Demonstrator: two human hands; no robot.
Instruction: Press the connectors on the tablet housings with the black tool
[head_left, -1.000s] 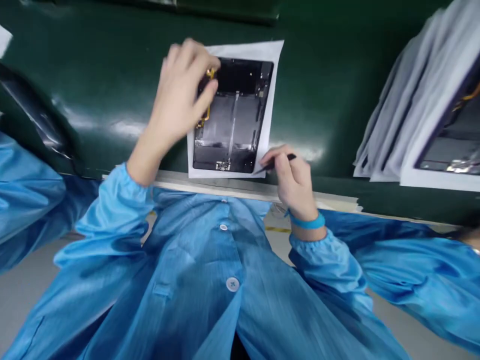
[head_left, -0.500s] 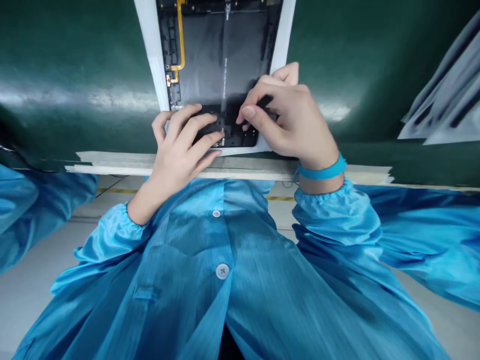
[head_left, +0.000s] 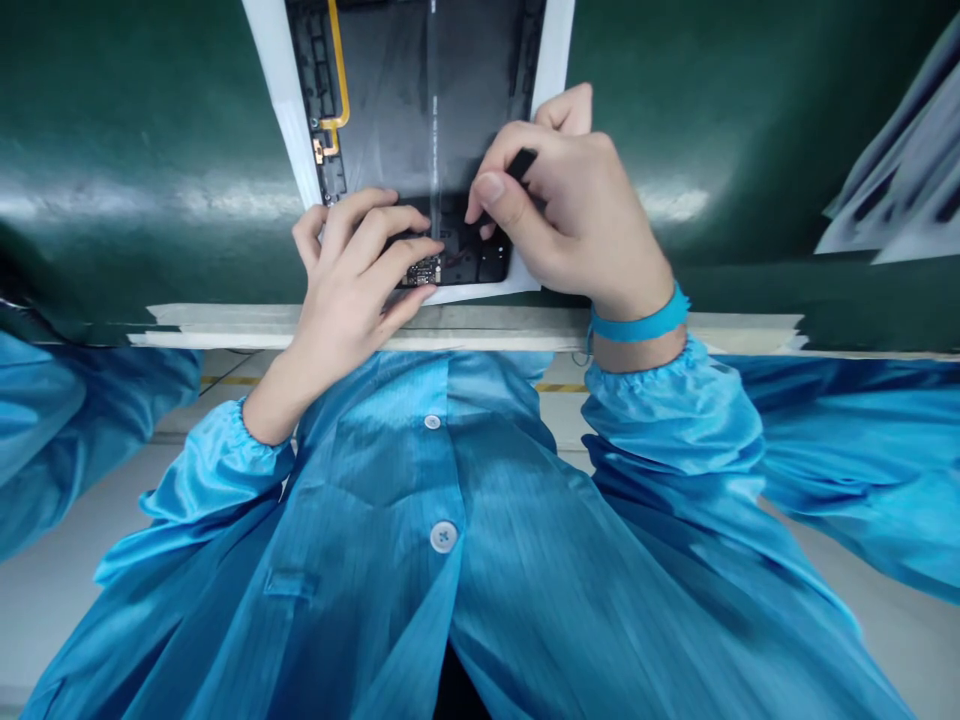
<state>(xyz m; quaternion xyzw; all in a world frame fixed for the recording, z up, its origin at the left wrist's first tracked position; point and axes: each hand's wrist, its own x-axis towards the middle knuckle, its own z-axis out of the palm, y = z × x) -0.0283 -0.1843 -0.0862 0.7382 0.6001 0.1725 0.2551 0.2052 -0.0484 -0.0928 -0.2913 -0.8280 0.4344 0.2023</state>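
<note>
An opened tablet housing (head_left: 390, 110) lies at the table's near edge. An orange flex cable (head_left: 342, 80) runs along its left side. My left hand (head_left: 352, 265) rests over its lower left corner with fingers spread, the fingertips near a small circuit board (head_left: 424, 272) that they partly cover. Over the lower right part, my right hand (head_left: 577, 210) pinches a slim black tool (head_left: 521, 163) between thumb and fingers. Its tip is hidden, so I cannot tell its exact kind or whether it touches the housing. A blue band (head_left: 641, 325) circles my right wrist.
White sheeting (head_left: 553, 60) lies under the housing on the green table (head_left: 750, 120). Pale tape (head_left: 480, 325) lines the front edge. Plastic bags (head_left: 892, 190) lie at the right. Blue-clothed people (head_left: 862, 440) are close on both sides.
The housing appears slightly further left and up in view. My right hand has risen a little and turned, showing more of the black tool. More of the circuit board shows beside my left fingers.
</note>
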